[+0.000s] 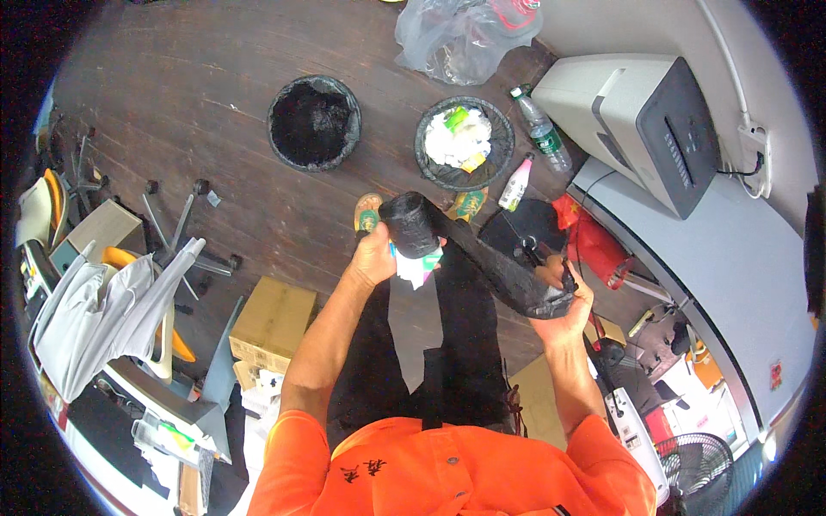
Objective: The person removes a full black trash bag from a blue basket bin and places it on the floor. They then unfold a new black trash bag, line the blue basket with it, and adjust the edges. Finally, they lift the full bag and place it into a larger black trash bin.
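Observation:
My left hand [374, 255] is closed around a roll of black plastic bin bags [409, 225], held in front of my legs. A white and coloured paper or wrapper [416, 268] shows just under the roll, by the fingers. From the roll a loose strip of black bag [492, 265] stretches across to my right hand [568, 314], which grips its crumpled end. Beyond my hands stands a wastebasket with a black liner [314, 163], with nothing seen inside it. To its right, a second lined wastebasket [423, 163] holds crumpled white tissues and wrappers.
A clear plastic bag [465, 43] lies at the far side. A green-capped bottle [546, 133] and a pink-white bottle [516, 185] are near the paper shredder [628, 120] and grey desk [688, 258]. Cardboard boxes [274, 322] and chairs [112, 301] crowd the left.

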Demonstrator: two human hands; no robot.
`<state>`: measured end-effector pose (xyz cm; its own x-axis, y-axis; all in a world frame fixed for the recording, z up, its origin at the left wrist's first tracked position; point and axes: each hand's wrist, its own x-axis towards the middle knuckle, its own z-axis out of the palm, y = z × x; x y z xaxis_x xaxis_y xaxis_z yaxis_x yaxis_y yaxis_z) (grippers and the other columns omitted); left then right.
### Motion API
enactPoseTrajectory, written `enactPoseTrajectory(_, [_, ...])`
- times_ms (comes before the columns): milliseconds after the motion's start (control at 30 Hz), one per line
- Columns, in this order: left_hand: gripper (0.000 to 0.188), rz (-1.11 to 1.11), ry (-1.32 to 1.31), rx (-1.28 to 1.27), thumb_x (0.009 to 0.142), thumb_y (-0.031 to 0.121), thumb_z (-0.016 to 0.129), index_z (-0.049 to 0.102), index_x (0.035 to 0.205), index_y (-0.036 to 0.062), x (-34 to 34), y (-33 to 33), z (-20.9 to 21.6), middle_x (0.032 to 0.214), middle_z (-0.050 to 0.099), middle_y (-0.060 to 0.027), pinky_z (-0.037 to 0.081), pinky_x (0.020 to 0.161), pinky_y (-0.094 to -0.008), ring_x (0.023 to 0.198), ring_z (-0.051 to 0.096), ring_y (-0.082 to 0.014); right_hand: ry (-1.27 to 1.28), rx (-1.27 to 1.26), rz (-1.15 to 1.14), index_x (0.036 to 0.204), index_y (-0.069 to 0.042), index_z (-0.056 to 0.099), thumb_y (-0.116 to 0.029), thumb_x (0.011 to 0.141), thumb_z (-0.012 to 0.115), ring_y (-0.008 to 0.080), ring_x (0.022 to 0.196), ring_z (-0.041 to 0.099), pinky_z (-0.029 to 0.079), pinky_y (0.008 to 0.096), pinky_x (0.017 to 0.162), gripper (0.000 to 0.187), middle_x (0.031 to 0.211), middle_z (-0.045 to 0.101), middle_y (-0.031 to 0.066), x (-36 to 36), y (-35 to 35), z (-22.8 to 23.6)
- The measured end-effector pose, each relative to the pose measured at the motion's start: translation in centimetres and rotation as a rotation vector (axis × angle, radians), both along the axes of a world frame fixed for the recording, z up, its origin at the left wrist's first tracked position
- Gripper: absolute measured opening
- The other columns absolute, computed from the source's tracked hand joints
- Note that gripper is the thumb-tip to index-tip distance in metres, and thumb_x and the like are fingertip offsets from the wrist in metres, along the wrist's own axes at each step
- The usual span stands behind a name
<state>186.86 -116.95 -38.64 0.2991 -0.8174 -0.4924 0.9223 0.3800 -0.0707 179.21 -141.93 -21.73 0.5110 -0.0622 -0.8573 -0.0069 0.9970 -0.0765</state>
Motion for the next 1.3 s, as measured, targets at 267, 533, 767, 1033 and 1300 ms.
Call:
enactPoseTrajectory(267, [0.036,-0.084,-0.077,0.327,0.077,0.015,0.072,0.060,0.107,-0.0002,1.6,-1.0,3.2,0.099,0.066,-0.0091,0.053,0.082,-0.0363,0.088,0.065,-0.0209,0.400,-1.446,1.534,0.092,-0.001,0.058,-0.019,0.077,0.068,0.0340,0.069,0.061,0.050,0.0425,0.067,0.026,0.073,0.061,0.0177,-8.3,-6.9,-7.5])
enactPoseTrajectory(533, [0.054,-0.542,-0.432,0.377,0.074,0.042,0.074,0.063,0.105,-0.0016,1.9,-1.7,6.4,0.095,0.066,-0.0053,0.047,0.081,-0.0292,0.087,0.060,-0.0150,-0.523,-0.738,1.291,0.130,-0.002,0.047,-0.017,0.066,0.083,0.0217,0.119,0.048,0.037,0.0353,0.101,0.075,0.124,0.055,0.0122,2.6,2.2,-8.9])
enactPoseTrajectory(767, [0.072,-0.966,-1.153,0.958,0.073,0.057,0.068,0.059,0.114,-0.0009,4.5,-0.1,6.5,0.101,0.067,-0.0161,0.048,0.081,-0.0382,0.096,0.063,-0.0287,-0.175,-1.006,1.365,0.093,0.002,0.059,-0.020,0.071,0.080,0.0138,0.075,0.054,0.046,0.0307,0.068,0.037,0.081,0.059,0.0103,2.1,5.1,-10.1])
enactPoseTrajectory(1033, [0.073,-0.549,-0.533,0.500,0.070,0.028,0.078,0.045,0.130,0.0001,2.1,-0.8,4.7,0.114,0.058,-0.0080,0.044,0.093,-0.0309,0.104,0.056,-0.0175,-0.291,-0.392,1.062,0.096,-0.002,0.059,-0.005,0.082,0.068,0.0054,0.077,0.049,0.043,0.0241,0.068,0.017,0.084,0.055,-0.0033,2.3,6.4,-6.6])
enactPoseTrajectory(1300, [0.052,-0.238,-0.234,0.311,0.076,0.027,0.071,0.054,0.117,-0.0004,3.6,1.8,4.0,0.103,0.063,-0.0074,0.049,0.086,-0.0314,0.092,0.062,-0.0183,-0.002,-0.337,0.802,0.108,0.000,0.061,0.000,0.078,0.063,0.0121,0.085,0.060,0.047,0.0260,0.080,0.029,0.094,0.066,0.0040,0.1,1.1,-6.0])
